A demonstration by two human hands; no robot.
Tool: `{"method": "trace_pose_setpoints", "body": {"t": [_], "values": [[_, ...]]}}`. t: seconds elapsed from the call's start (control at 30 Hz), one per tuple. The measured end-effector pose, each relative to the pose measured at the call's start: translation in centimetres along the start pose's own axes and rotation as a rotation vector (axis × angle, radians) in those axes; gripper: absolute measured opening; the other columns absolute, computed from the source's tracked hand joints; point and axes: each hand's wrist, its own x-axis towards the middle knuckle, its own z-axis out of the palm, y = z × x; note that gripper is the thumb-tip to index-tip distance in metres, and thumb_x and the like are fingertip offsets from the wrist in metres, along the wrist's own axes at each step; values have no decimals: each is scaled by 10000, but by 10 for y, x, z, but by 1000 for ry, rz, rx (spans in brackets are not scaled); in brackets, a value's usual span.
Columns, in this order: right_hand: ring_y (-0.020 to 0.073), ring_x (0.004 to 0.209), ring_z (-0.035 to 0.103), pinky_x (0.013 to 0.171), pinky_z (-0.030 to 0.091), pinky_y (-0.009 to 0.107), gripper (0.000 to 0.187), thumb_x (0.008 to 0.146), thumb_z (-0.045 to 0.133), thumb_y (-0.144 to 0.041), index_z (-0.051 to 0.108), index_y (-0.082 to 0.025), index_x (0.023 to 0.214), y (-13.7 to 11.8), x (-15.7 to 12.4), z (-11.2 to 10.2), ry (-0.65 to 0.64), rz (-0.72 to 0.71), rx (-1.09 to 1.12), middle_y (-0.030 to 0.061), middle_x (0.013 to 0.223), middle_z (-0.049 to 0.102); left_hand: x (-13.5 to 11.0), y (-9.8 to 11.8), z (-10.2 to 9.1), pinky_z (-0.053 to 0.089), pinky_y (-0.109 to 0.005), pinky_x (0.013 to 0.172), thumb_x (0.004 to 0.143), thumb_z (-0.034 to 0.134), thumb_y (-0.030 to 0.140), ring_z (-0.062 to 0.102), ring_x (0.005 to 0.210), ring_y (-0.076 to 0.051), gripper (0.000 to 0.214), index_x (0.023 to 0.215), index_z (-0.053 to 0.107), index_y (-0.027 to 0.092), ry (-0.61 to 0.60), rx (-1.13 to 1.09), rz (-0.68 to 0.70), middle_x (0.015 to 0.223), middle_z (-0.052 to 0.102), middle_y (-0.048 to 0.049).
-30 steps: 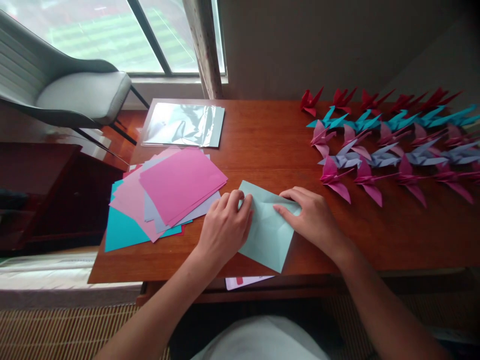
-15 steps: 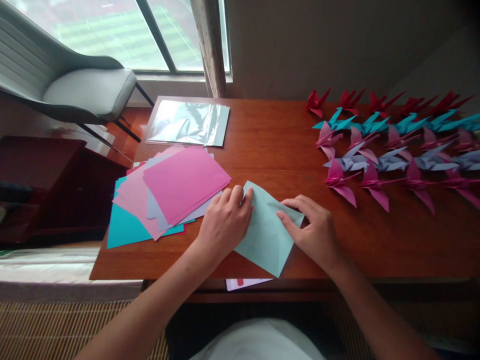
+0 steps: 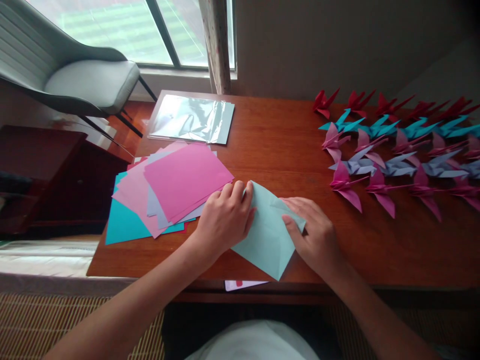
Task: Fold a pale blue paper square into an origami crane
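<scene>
A pale mint-green sheet of origami paper (image 3: 267, 242) lies on the wooden table in front of me, turned cornerwise and marked with crease lines. My left hand (image 3: 224, 216) is closed at its left edge, fingers curled over the paper near the upper corner. At the right corner my right hand (image 3: 315, 231) pinches the sheet, thumb on top and the fingers along the upper edge, which lifts slightly there. The undersides of the fingers are hidden. Just left of my left hand is a fanned pile of coloured paper (image 3: 187, 177), pink on top.
Rows of folded paper cranes (image 3: 378, 187) in red, turquoise, pink and lilac stand at the right. A clear plastic packet of paper (image 3: 189, 117) lies at the back left. A grey chair (image 3: 93, 82) stands beyond the table (image 3: 277, 135), near the window.
My right fingers have straightened a little along the paper's upper right edge, and the thumb has shifted slightly right. The left hand stays at its edge. The view has shifted slightly.
</scene>
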Motion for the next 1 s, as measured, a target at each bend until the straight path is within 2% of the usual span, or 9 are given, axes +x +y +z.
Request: {"method": "trace_pose_setpoints", "body": {"t": [0.07,0.13,0.37,0.6,0.8,1.0], "values": [[280,1128,617,1012,527,480,308,962,581,-174,652,-143,1260,1,-1,0,28,43,-48,122,1197,726,0,0,0,475,-421,751,1018,387,346,574,1013,-300,520,1442,462,55,-5,1,4,1103,591,-154],[291,1140,605,1014,519,492,333,958,573,-157,645,-133,1282,1,-2,1,21,28,-119,126,1235,714,1,0,1,477,-423,750,1019,381,348,573,1011,-301,529,1449,452,49,-11,1,4,1107,593,-159],[316,1356,519,1048,488,480,495,903,444,6,580,-84,1370,-2,-6,1,-193,-258,-254,126,1448,600,0,0,1,469,-416,751,1026,355,357,572,1023,-298,537,1459,434,49,-18,5,-1,1120,596,-158],[322,1409,475,1052,476,471,450,951,423,-1,587,-67,1366,2,-1,-7,-300,-426,-332,115,1509,531,1,0,1,475,-422,749,1026,350,361,567,1039,-302,545,1471,413,53,-36,-10,-13,1151,589,-161],[317,1421,464,1080,453,470,403,998,447,-84,592,-108,1373,6,2,-9,-369,-479,-370,91,1534,497,2,0,2,482,-433,743,1025,349,358,559,1033,-306,544,1466,413,46,-38,-20,-15,1152,588,-160],[319,1434,451,1078,460,494,424,992,436,-74,589,-129,1383,7,1,-9,-378,-459,-329,88,1524,512,1,0,3,482,-428,755,1030,339,357,556,1033,-300,543,1474,404,51,-33,-24,-19,1158,588,-169]]}}
